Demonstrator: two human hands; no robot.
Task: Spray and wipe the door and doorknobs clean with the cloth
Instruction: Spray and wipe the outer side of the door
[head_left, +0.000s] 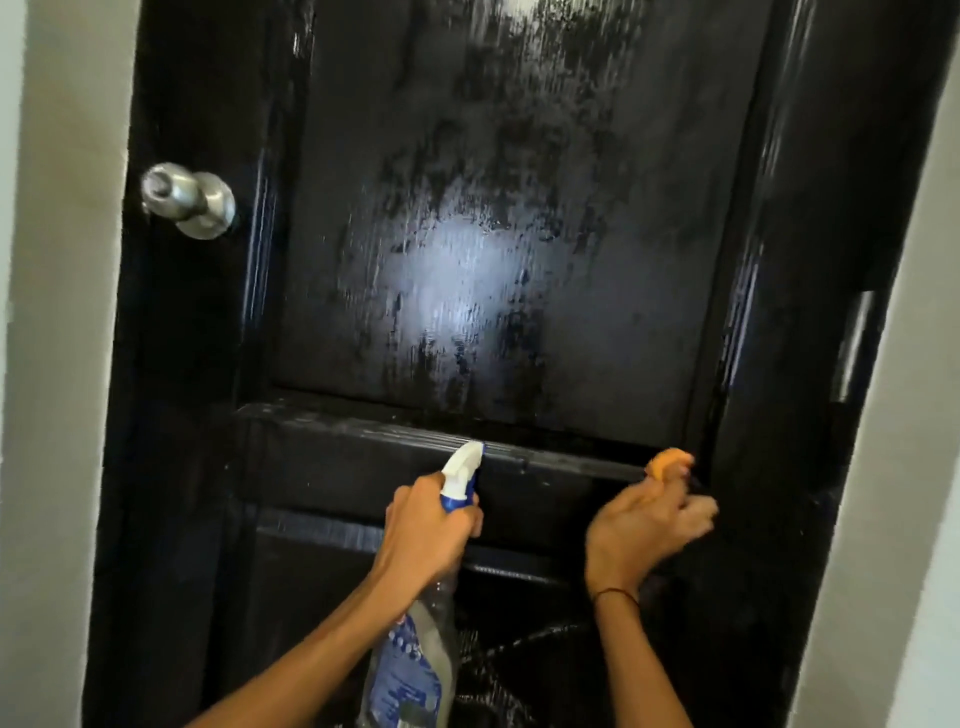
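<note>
Black and glossy, the door (498, 234) fills the view between pale walls (62, 364), its upper panel streaked with wet spray and its silver doorknob (188, 200) out on the left edge. Lower down, the left hand (428, 530) is curled round the neck of a clear spray bottle (415, 660) with a blue label, its white nozzle aimed at the door's middle rail. Smallest, an orange cloth (670, 462) is bunched in the curled fingers of the right hand (647, 525), pressed against the rail near the door's right stile.
</note>
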